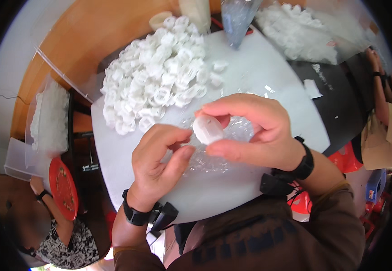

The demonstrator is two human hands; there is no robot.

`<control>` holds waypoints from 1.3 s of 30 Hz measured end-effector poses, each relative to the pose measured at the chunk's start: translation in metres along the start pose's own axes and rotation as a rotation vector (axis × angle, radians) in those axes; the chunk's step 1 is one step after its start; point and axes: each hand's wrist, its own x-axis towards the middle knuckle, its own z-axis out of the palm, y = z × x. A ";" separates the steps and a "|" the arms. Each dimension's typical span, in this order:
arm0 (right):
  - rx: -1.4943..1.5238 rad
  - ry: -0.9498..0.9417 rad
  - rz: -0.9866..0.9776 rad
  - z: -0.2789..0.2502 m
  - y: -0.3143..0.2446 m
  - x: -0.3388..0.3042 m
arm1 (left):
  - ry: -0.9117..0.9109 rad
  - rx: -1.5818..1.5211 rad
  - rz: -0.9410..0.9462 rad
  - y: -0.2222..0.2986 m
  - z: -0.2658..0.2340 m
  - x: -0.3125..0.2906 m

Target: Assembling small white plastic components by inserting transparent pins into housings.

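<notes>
Between the thumb and fingers of my right hand point(261, 131) is a small white oval plastic piece point(208, 129), held above the middle of the table. Just left of it, my left hand point(157, 158) is open, its thumb and forefinger curved and apart, apparently with nothing between them. Crinkled clear plastic film point(200, 162) lies on the light table point(218, 198) under both hands. Beyond my left hand rises a large heap of white ring-like plastic parts point(155, 72). A couple of loose white pieces point(216, 80) rest at the heap's right edge.
A translucent bag point(237, 22) stands at the table's far edge. Clear bags of white parts lie far right point(299, 38) and at left point(51, 117). A red basin point(63, 189) is beside a person point(69, 239) at left. Another person's arm point(378, 86) shows at right.
</notes>
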 end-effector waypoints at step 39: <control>-0.625 -0.053 -0.253 0.017 -0.073 0.007 | 0.006 -0.452 -0.087 0.001 -0.006 -0.014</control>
